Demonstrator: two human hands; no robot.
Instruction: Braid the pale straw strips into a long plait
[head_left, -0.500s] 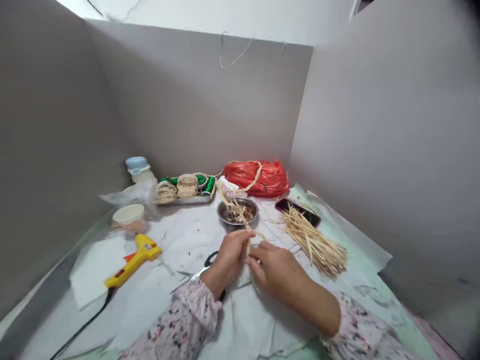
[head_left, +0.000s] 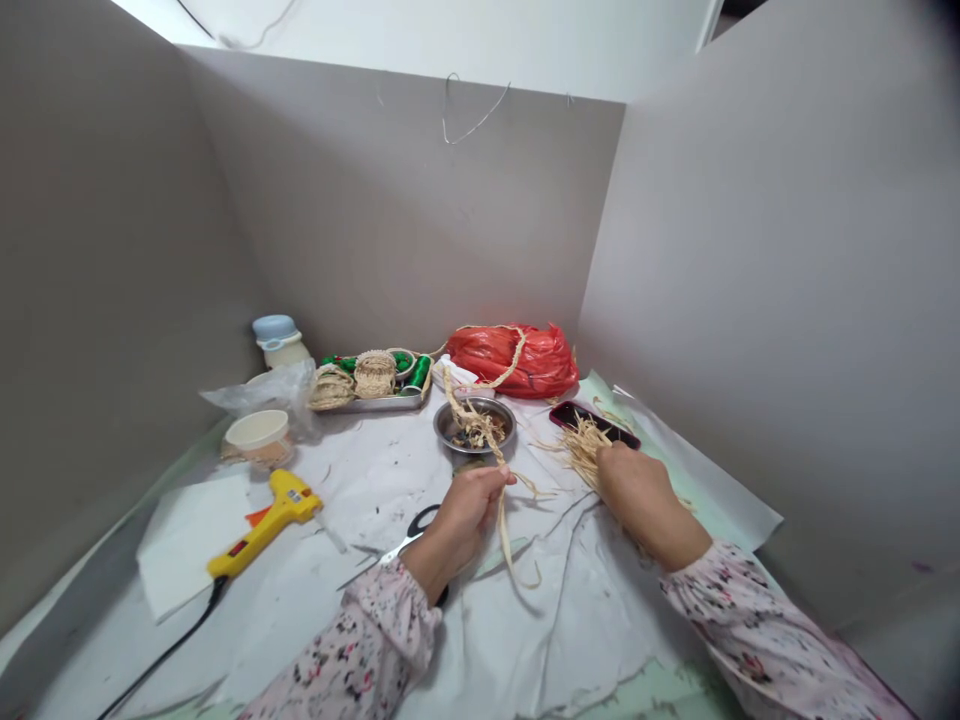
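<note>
A pale straw braid (head_left: 518,350) runs from the back of the table over a metal bowl (head_left: 444,437) and down to my left hand (head_left: 471,510). That hand pinches the braid near its end, and loose strands hang below the fingers. My right hand (head_left: 646,500) is over the bundle of dry straw (head_left: 586,450) on the right, touching it. Its fingers are curled down and mostly hidden, so what they grip does not show. Scissors (head_left: 405,540) with black handles lie partly under my left wrist.
A yellow glue gun (head_left: 262,530) with a cord lies on the left by white paper (head_left: 176,550). Behind it are a cup (head_left: 257,432) and a blue-lidded bottle (head_left: 277,340). A tray (head_left: 375,404) of coils and green thread, a red bag (head_left: 510,360) and a phone (head_left: 574,412) sit farther back.
My right hand has let go of the strands beside my left hand and moved right onto the straw bundle. My left hand stays in place, pinching the braid.
</note>
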